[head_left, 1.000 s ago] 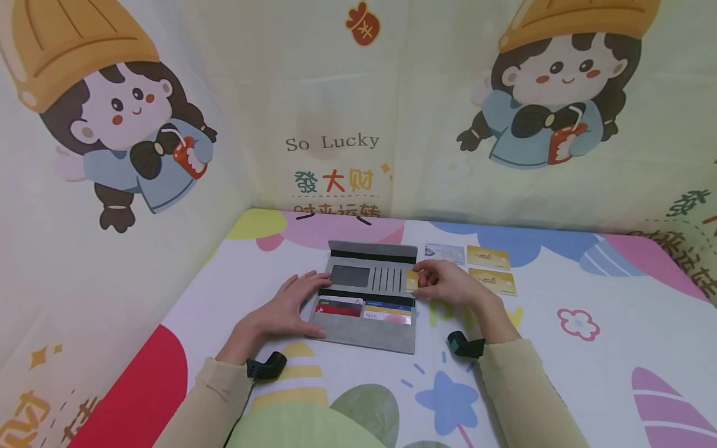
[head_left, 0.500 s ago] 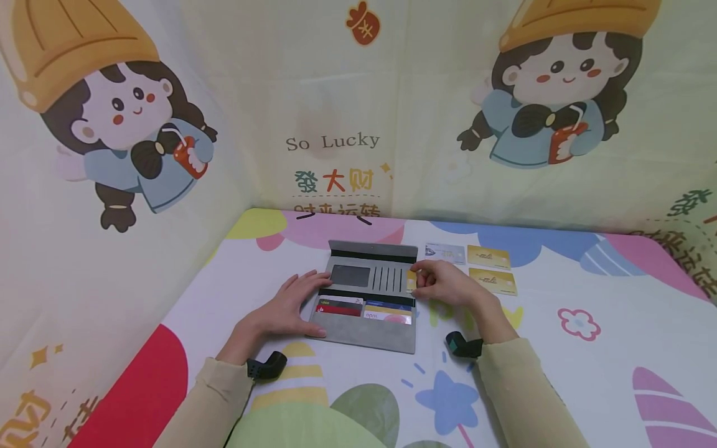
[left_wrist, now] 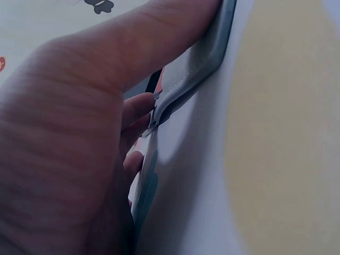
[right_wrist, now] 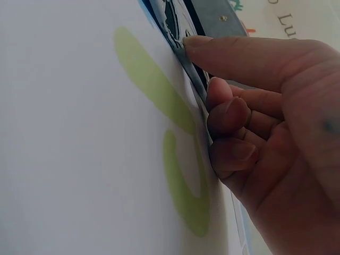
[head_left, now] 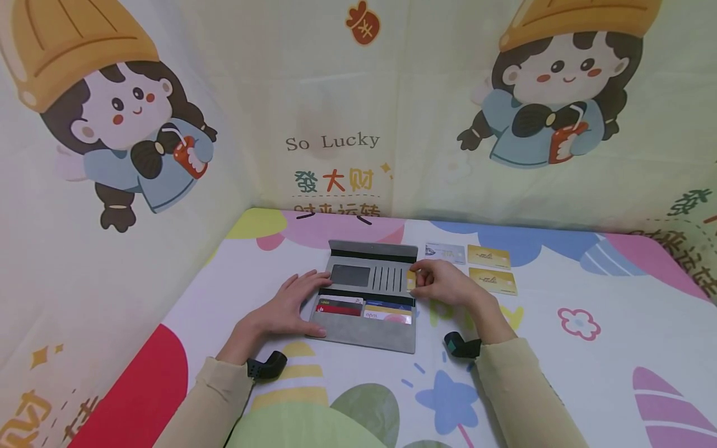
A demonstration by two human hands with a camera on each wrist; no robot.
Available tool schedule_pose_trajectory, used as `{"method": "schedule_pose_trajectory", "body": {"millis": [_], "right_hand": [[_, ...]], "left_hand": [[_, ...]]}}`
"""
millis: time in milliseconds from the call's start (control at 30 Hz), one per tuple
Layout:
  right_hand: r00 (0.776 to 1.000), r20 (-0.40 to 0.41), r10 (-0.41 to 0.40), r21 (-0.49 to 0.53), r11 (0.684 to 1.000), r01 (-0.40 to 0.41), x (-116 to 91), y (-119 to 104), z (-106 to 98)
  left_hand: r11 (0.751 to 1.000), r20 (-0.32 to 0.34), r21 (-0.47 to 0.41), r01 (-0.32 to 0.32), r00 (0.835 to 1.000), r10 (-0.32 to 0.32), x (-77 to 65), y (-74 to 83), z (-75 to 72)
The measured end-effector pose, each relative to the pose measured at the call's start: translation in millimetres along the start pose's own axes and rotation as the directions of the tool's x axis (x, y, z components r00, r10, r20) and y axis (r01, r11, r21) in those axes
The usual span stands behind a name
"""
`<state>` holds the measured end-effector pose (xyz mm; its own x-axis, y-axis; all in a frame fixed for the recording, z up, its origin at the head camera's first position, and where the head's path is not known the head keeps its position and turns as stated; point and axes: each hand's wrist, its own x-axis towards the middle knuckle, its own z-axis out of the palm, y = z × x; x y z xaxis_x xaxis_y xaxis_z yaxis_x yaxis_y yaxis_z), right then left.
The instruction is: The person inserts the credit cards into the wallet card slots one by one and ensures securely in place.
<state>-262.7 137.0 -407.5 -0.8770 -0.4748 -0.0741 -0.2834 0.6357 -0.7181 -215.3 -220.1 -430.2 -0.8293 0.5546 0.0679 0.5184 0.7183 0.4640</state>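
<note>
The wallet is laid unfolded on the worktop; its left edge is touched by the spread fingers and thumb of the left hand. At its right edge, beside the row of slots, a gold card is pinched between the thumb and forefinger of the right hand; how deep it sits cannot be told. The card is judged light, thin, stiff and slick, best taken by its outer edge and kept flat. The wallet seems light and bendable, so its margin is best steadied.
</note>
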Motion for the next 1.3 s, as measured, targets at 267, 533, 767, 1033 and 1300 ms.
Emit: {"method": "schedule_pose_trajectory", "body": {"millis": [267, 533, 767, 1033, 1300], "right_hand": [[1.000, -0.003, -0.024, 0.011, 1.000, 0.025, 0.0, 1.0, 1.0], [1.000, -0.006, -0.021, 0.004, 1.000, 0.021, 2.1, 1.8, 1.7], [1.000, 0.002, -0.029, 0.002, 1.000, 0.029, 2.2, 0.3, 1.9], [1.000, 0.010, -0.026, -0.010, 1.000, 0.026, 2.3, -0.3, 1.7], [0.999, 0.002, -0.035, 0.015, 0.999, 0.035, 1.2, 0.3, 0.0]], "left_hand": [[1.000, 0.006, -0.003, 0.008, 1.000, -0.008, 0.0, 0.5, 0.0], [1.000, 0.006, -0.014, 0.000, 1.000, 0.000, 0.1, 0.4, -1.4], [1.000, 0.003, -0.011, -0.002, 1.000, 0.002, -0.6, 0.1, -1.2], [1.000, 0.001, -0.016, -0.001, 1.000, 0.001, -0.5, -0.7, -0.6], [1.000, -0.004, -0.013, -0.009, 1.000, 0.009, -0.9, -0.7, -1.3]]}}
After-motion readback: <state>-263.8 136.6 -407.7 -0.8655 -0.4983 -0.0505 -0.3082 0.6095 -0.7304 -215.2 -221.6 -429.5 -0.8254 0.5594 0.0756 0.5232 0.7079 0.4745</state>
